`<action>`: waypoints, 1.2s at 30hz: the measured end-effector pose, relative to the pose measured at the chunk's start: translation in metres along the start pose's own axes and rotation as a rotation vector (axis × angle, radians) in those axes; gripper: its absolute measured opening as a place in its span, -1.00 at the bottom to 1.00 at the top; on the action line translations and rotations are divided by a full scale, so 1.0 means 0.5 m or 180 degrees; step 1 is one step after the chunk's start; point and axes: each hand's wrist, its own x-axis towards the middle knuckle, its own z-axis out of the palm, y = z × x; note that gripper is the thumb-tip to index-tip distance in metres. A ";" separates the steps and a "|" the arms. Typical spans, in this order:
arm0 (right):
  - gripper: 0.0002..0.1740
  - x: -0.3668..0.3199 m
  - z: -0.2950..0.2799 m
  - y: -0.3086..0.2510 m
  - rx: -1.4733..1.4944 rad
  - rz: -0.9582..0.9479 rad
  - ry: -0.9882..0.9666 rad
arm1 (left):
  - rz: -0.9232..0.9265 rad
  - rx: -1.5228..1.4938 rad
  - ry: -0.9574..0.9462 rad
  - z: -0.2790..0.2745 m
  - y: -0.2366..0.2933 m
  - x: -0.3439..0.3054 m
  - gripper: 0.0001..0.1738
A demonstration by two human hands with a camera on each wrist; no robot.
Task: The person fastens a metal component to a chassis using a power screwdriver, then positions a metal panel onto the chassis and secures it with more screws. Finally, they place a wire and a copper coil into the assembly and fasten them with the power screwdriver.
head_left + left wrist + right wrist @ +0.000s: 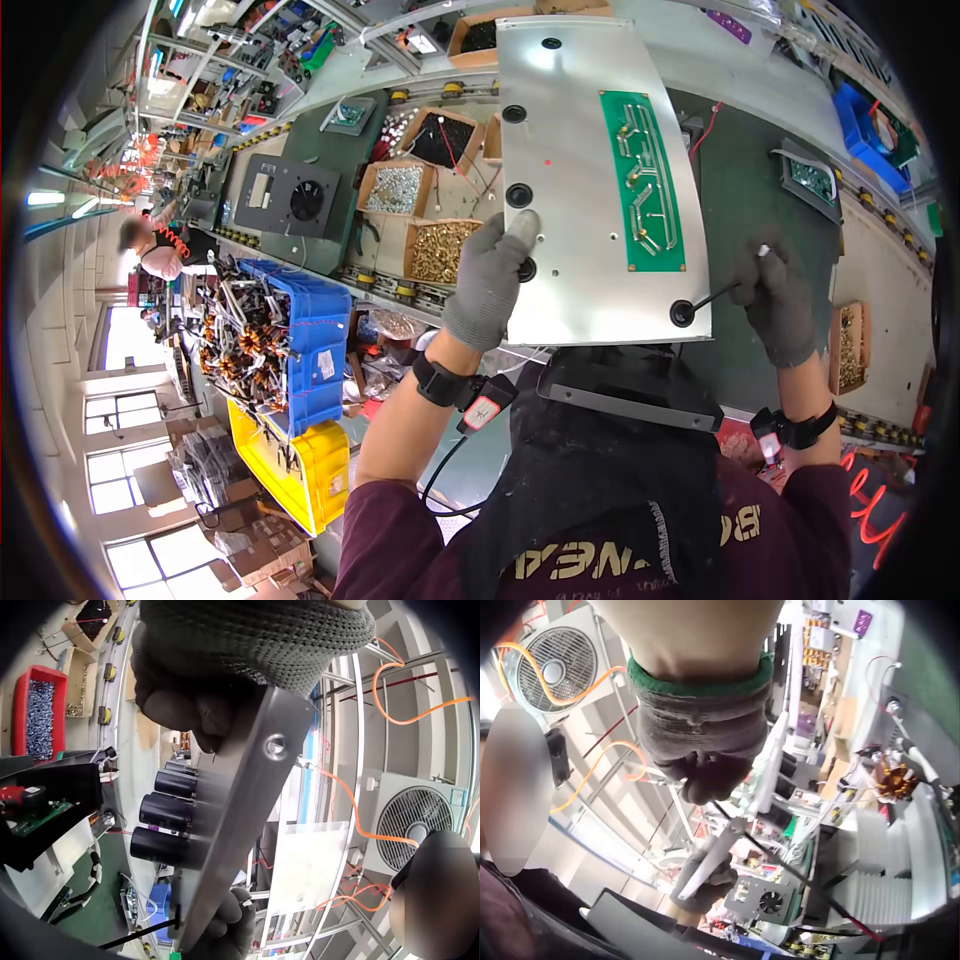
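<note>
A flat silver metal panel [570, 120] is held up in front of the person, with a green circuit board [645, 180] on its face and black round grommets [519, 195] along its left side. My gloved left hand [490, 280] grips the panel's left edge, thumb on the face. Several black cylinders [165, 817] stick out from the panel's other side in the left wrist view. A black cable [715, 295] runs from the lower right grommet [682, 313] to my gloved right hand [775, 305], whose curled fingers pinch it. In the right wrist view the cable [780, 862] trails past the hand.
Behind the panel, cardboard boxes hold gold screws [440, 250], silver screws [395, 190] and black parts [440, 140]. A grey unit with a fan [290, 197] lies on the left. Blue [315, 350] and yellow [320, 470] bins stand at the lower left.
</note>
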 end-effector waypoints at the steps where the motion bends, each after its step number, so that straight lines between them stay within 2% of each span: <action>1: -0.88 -0.018 -0.023 0.016 0.0628 0.0066 0.0702 | -0.0044 -0.0041 -0.0016 0.012 -0.011 0.004 -0.66; 5: -0.86 -0.072 -0.143 0.068 0.0974 -0.0068 0.0920 | -0.0070 -0.0183 -0.0415 0.057 -0.067 0.029 -0.64; 7: -0.85 -0.110 -0.179 0.093 0.1095 -0.0030 0.1474 | -0.0185 -0.0174 -0.0529 0.074 -0.094 0.033 -0.64; 8: -0.85 -0.133 -0.227 0.110 0.1091 -0.0038 0.1526 | -0.0191 -0.0029 -0.0655 0.075 -0.089 0.028 -0.66; 9: -0.84 -0.161 -0.287 0.129 0.0950 0.0477 0.1446 | -0.0217 -0.0023 -0.0701 0.073 -0.094 0.025 -0.66; 10: -0.84 -0.171 -0.296 0.133 0.0819 0.0992 0.1357 | -0.0262 0.0241 -0.0815 0.070 -0.103 0.023 -0.67; 11: -0.84 -0.177 -0.303 0.135 0.0842 0.1005 0.1401 | -0.0313 0.0507 -0.0919 0.064 -0.114 0.022 -0.68; 13: -0.80 -0.141 -0.274 0.113 -0.2266 0.1710 0.1695 | -0.0165 0.0653 -0.0986 0.052 -0.130 0.022 -0.67; 14: -0.72 -0.121 -0.264 0.138 -0.3382 0.0923 0.1763 | -0.0287 0.0519 -0.0990 0.052 -0.126 0.018 -0.66; 16: -0.63 -0.042 -0.175 0.114 -0.3441 0.0354 0.1473 | -0.0440 0.0334 -0.1041 0.049 -0.122 0.021 -0.65; 18: -0.60 0.038 -0.086 0.091 -0.2250 0.0824 0.1201 | -0.0432 0.0702 -0.1083 0.043 -0.120 0.027 -0.64; 19: -0.60 0.067 -0.083 0.095 -0.2254 0.0852 0.1174 | -0.0407 0.1076 -0.1143 0.039 -0.116 0.030 -0.62; 20: -0.59 0.093 -0.084 0.100 -0.2015 0.1198 0.0933 | -0.0188 0.1706 -0.1143 0.035 -0.103 0.032 -0.57; 21: -0.57 0.109 -0.085 0.104 -0.1772 0.1548 0.0696 | -0.0223 0.1689 -0.1127 0.032 -0.103 0.033 -0.57; 23: -0.57 0.123 -0.086 0.099 -0.1640 0.1760 0.0582 | 0.0172 0.1769 -0.1105 0.028 -0.110 0.033 -0.54; 25: -0.57 0.120 -0.081 0.097 -0.1479 0.1970 0.0473 | 0.0219 0.1772 -0.1064 0.023 -0.125 0.032 -0.55; 28: -0.58 0.111 -0.054 0.083 -0.2097 0.1238 0.0607 | 0.0711 0.2211 -0.0851 0.019 -0.151 0.025 -0.57; 31: -0.59 0.108 -0.032 0.042 -0.2161 0.1264 0.0645 | 0.0518 0.2027 -0.0929 0.021 -0.144 0.019 -0.58; 33: -0.59 0.105 -0.064 0.044 -0.2087 0.1246 0.0650 | 0.0548 0.2191 -0.0996 0.030 -0.154 0.017 -0.58; 35: -0.61 0.104 -0.087 0.049 -0.1707 0.1103 0.0313 | 0.0577 0.2339 -0.1061 0.035 -0.155 0.014 -0.57; 36: -0.61 0.104 -0.089 0.050 -0.1720 0.1107 0.0333 | 0.0476 0.2389 -0.1189 0.034 -0.149 0.013 -0.55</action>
